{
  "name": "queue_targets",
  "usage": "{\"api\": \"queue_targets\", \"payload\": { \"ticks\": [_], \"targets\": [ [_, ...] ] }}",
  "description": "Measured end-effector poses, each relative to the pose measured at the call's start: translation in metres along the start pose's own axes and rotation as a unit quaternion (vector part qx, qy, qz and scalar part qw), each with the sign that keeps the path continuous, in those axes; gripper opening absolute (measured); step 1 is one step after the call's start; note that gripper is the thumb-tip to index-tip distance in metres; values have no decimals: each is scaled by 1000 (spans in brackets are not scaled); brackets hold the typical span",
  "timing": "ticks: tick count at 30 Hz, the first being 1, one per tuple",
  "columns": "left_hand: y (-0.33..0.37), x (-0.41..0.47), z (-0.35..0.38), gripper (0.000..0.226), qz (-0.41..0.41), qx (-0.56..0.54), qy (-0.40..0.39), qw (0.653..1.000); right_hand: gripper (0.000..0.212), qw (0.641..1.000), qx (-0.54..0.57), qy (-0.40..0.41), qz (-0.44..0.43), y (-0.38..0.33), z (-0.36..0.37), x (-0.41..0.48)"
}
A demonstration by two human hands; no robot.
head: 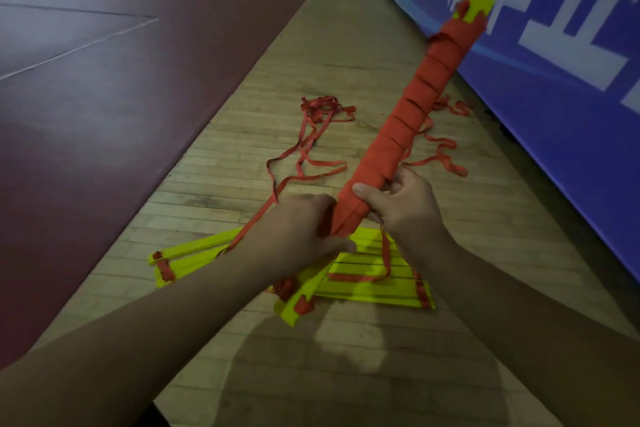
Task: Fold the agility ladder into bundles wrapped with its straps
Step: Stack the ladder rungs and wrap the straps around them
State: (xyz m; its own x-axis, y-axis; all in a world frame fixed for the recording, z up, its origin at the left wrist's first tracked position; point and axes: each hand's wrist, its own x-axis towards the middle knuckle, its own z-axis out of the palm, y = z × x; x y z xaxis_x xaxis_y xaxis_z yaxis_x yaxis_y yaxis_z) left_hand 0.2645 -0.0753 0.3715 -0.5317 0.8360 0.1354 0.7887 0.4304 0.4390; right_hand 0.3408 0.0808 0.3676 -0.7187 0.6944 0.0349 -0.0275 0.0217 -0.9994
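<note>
The loose strap [311, 135] trails over the wooden floor [346, 45] on my left and runs up into my left hand [304, 229]. Its fingers are curled round the near end of the bundle [415, 107], knuckles up, forearm reaching in from the lower left. To finish this wrap well, I judge I should pull that strap taut, lay the last turns snug against their neighbours, and tuck the tail under so nothing slips. The bundle is off the floor, slanting away to the upper right, with yellow showing at its far tip. Under my hands the rungs [374, 281] not yet bundled lie on the floor. My right hand [398, 204] clamps the bundle just beyond the left, thumb across the top, fingers wrapped round its right side
</note>
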Motion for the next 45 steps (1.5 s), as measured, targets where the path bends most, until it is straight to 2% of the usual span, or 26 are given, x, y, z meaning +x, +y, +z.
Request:
{"api": "queue_targets", "payload": {
  "ticks": [2,3,5,8,11,13,17,20,21,22,24,25,28,30,32,34,37,38,40,41,43,45],
  "targets": [
    [5,1,10,55,35,68,21,997,29,999,-6,35,1,1,3,1],
    [7,2,12,46,49,57,32,997,31,999,7,42,7,0,4,1],
    [9,3,8,27,68,-24,38,997,27,998,35,40,17,-3,3,1],
    [5,4,-3,18,56,-94,-8,994,28,993,112,4,41,-10,-2,-1],
    [-6,6,-11,30,21,-172,-72,982,24,965,239,-46,94,-10,-4,-3],
    [-10,7,-15,39,4,-239,-109,965,31,945,292,-89,119,-9,-5,-5],
    [-10,3,-13,38,11,-341,-173,924,24,926,298,-194,126,-10,-12,-9],
    [-15,2,-12,34,-3,-403,-200,893,23,929,286,-206,111,-12,-13,-5],
    [-16,2,-12,29,6,-388,-198,900,21,935,278,-193,103,-12,-12,-2],
    [-16,3,-13,21,20,-334,-177,926,20,944,263,-174,94,-11,-11,-1],
    [-15,6,-12,10,42,-150,-93,983,17,967,211,-122,69,-7,-7,1],
    [-11,6,-12,18,40,-83,-48,995,17,977,182,-96,55,-3,-5,1],
    [-2,2,-1,44,-1,-55,7,998,21,991,132,-24,22,2,5,-4],
    [5,1,10,48,13,-2,35,999,21,994,109,17,6,2,12,-6],
    [8,3,17,45,31,27,64,997,19,995,99,24,1,-2,14,-6],
    [9,5,13,34,26,-21,73,997,15,994,109,1,13,-9,11,-5],
    [7,7,-7,20,-2,-135,37,990,8,980,185,-53,56,-24,-2,-3],
    [5,7,-13,17,-12,-219,7,976,7,968,228,-76,68,-26,-7,-2],
    [-1,5,-24,22,-30,-397,-71,914,14,944,296,-124,81,-26,-14,-3],
    [-4,3,-27,27,-23,-449,-110,886,22,935,310,-151,82,-25,-16,-4],
    [-9,0,-27,33,10,-476,-164,864,32,930,295,-203,83,-23,-16,-5],
    [-11,0,-23,33,27,-467,-186,864,29,930,255,-252,81,-26,-16,-7]
  ]
}}
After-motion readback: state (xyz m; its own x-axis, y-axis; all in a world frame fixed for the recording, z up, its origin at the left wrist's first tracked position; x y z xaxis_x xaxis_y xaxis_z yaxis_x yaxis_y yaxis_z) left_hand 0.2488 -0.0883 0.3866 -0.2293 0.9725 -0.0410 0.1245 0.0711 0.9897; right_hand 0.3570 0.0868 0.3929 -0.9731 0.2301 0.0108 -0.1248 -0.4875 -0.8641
